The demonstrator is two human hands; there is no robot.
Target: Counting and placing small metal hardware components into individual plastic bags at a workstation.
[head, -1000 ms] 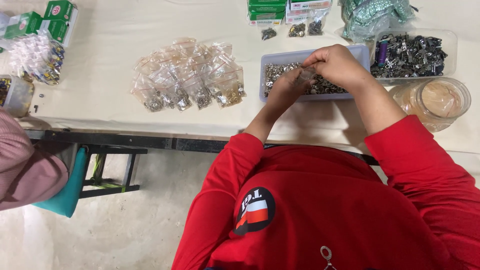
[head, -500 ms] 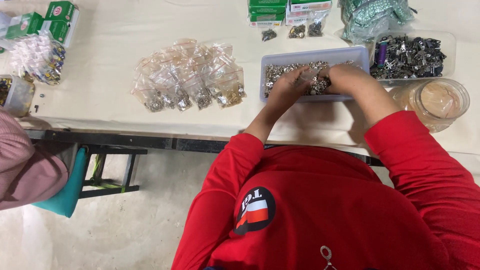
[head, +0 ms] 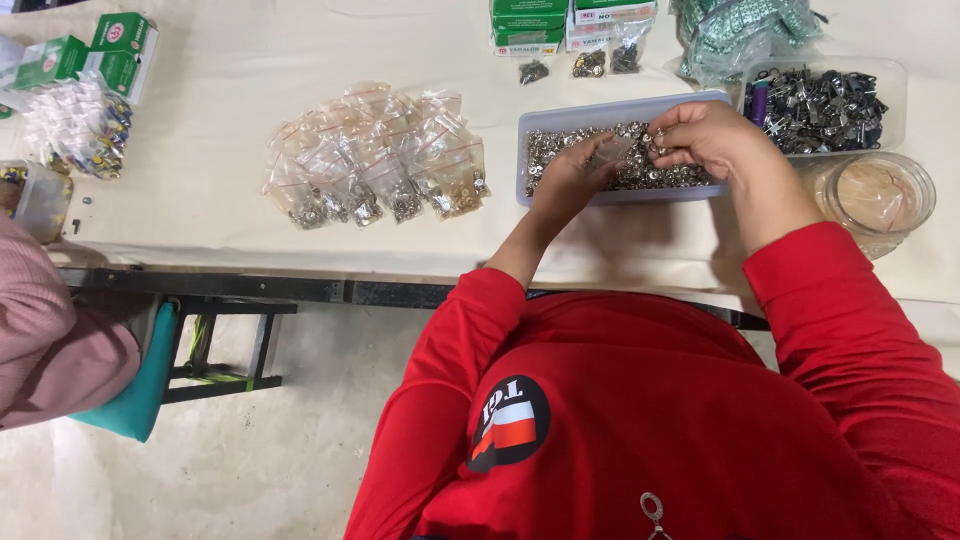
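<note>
I see a small clear bag (head: 610, 152) held over the grey tray (head: 560, 115) of metal snaps, pinched by the fingers of my left hand (head: 568, 178). My right hand (head: 705, 135) is just beside it on the right, fingers clenched on some snaps, nearer to the bag's mouth, I think

Both hands sit over the grey tray (head: 527, 160), left hand (head: 572, 175) and right hand (head: 705, 135) close together. Right side is tight: clear bin of dark metal parts (head: 822, 100) and round clear container (head: 873, 195) just beside the tray. Far edge blocked by green boxes (head: 530, 22). Left has an open strip of table (head: 220, 80) before the pile of small bags (head: 380, 160).
</note>
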